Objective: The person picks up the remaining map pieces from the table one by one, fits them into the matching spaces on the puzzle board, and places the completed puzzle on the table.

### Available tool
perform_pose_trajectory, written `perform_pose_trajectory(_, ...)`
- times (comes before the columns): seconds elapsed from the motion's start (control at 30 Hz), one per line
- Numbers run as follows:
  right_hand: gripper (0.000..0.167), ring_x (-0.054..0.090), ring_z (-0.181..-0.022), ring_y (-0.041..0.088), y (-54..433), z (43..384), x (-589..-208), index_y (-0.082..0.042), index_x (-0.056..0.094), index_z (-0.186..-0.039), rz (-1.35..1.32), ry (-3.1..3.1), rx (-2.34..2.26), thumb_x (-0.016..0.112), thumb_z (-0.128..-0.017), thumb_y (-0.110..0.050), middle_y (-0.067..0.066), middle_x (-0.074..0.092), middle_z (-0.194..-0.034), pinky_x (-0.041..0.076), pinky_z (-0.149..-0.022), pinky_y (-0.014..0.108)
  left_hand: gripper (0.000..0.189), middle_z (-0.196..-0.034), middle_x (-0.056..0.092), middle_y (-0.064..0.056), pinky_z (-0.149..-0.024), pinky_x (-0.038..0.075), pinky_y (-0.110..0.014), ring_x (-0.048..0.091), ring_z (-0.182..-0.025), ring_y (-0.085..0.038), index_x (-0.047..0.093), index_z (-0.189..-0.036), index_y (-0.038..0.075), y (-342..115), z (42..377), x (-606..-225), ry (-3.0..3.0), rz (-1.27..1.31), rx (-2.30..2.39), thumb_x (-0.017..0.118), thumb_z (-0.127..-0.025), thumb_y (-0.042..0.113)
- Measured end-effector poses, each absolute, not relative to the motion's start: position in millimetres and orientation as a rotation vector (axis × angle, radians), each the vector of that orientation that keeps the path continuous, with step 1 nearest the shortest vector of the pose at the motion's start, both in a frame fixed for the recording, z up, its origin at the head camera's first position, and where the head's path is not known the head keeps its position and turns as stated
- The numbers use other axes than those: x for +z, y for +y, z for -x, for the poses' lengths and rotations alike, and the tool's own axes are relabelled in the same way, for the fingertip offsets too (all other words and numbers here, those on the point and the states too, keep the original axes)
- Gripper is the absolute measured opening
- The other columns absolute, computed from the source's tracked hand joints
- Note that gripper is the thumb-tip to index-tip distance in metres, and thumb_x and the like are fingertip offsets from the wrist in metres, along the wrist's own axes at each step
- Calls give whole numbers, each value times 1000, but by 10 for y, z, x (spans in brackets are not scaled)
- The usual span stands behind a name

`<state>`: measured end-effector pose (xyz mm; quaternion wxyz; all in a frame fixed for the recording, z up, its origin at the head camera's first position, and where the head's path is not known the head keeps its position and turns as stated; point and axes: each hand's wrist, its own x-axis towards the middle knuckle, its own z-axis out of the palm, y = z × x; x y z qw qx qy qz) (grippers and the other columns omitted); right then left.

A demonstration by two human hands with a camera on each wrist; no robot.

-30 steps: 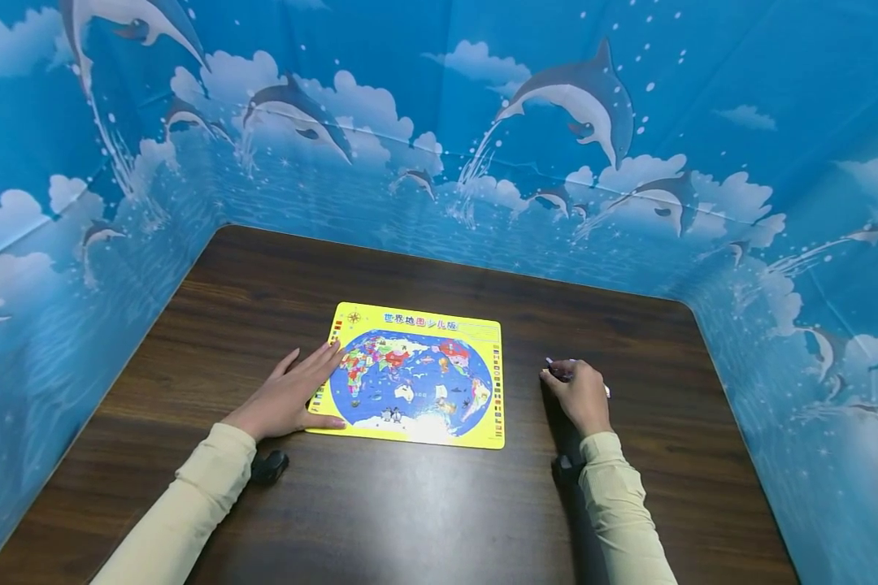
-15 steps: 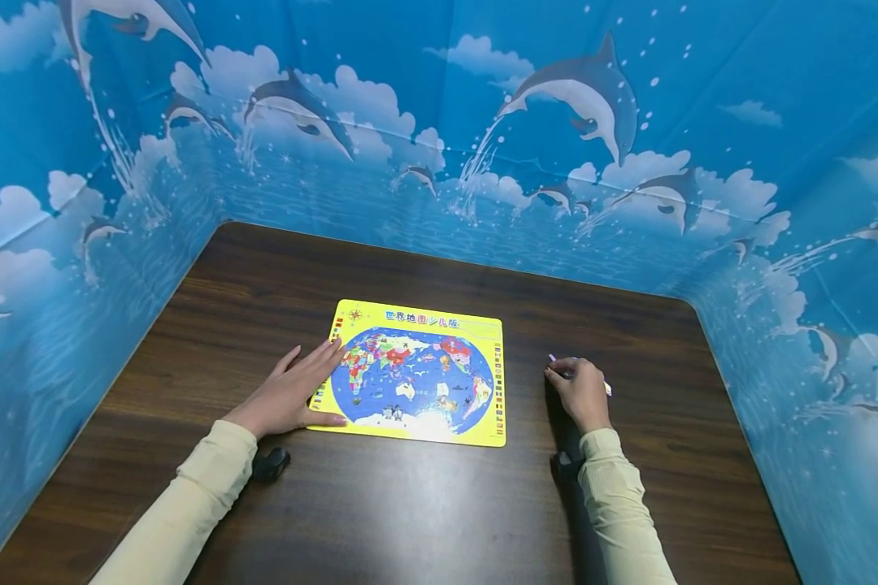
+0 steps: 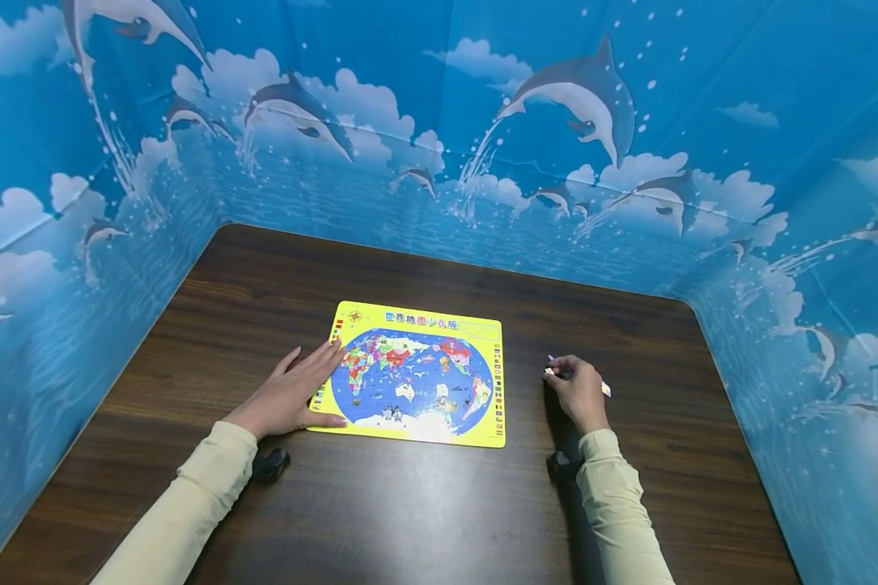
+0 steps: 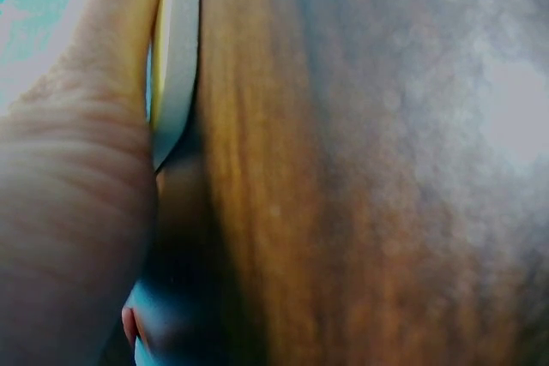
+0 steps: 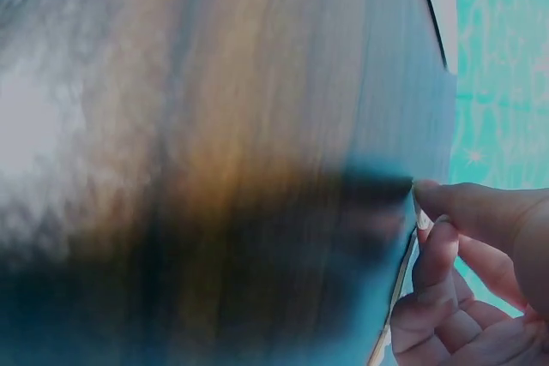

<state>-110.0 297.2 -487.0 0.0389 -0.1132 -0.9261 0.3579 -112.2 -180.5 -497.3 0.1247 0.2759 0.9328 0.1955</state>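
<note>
A yellow-bordered world map board (image 3: 424, 321) lies on the table, its title in coloured Chinese characters. My left hand (image 3: 293, 394) rests on the board's left edge, fingers spread and straight. In the left wrist view the board's thick pale edge (image 4: 178, 66) runs beside the thumb. Right of the board, my right hand (image 3: 581, 394) pinches a small flat pale piece (image 3: 549, 371) between thumb and finger. The right wrist view shows this thin piece (image 5: 421, 213) edge-on. A purple bit (image 3: 552, 357) shows just past the fingertips, and a whitish bit (image 3: 606, 390) sticks out right of the hand.
The dark wood table (image 3: 410, 520) has rounded far corners. A blue dolphin-print cloth (image 3: 439, 162) stands around its back and sides. Black wrist devices (image 3: 271, 465) sit at both wrists, close over the tabletop.
The right hand's fingers have shifted slightly, and the pale piece now shows at their tips. The left hand and the map board stay where they were.
</note>
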Motion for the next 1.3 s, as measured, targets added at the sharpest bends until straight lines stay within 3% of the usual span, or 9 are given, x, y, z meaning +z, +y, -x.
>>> perform_pose_trajectory(0.2,12,61,-77,18,2965,1077,-4884,4,75,-98,391,-2789,1158,79,-90,-3,10,70,-88,46,-68,23,120,-172,14,-15,-125,3,-61,11,-159,-34,21,-164,3,-1801,1119,-4972,2718,-802,574,66,-82,78)
perform_pose_trajectory(0.37,8,57,-69,7,2961,1054,-4875,4,76,-92,363,-2752,1204,80,-90,-3,9,72,-82,44,-62,17,119,-173,13,-15,-125,2,-61,11,-159,-34,20,-164,3,-1809,1124,-4975,2721,-802,569,67,-83,77)
perform_pose_trajectory(0.83,16,65,-82,20,2950,987,-4918,4,77,-110,288,-2776,1227,73,-95,-3,18,75,-99,47,-66,16,118,-172,14,-16,-125,3,-62,11,-159,-35,22,-164,2,-1807,1107,-4946,2719,-800,583,69,-84,74)
perform_pose_trajectory(1.07,11,68,-75,4,2870,988,-4874,10,75,-100,281,-2622,1466,75,-93,1,21,76,-94,55,-67,13,115,-171,17,-19,-124,6,-64,14,-158,-37,23,-163,0,-1807,1093,-4931,2736,-827,607,70,-85,71)
perform_pose_trajectory(1.3,18,76,-88,20,2772,964,-4790,7,76,-112,188,-2666,1574,71,-97,-2,22,76,-105,60,-77,20,116,-171,16,-18,-124,5,-63,13,-158,-36,22,-164,1,-1794,1096,-4932,2737,-820,602,72,-84,70)
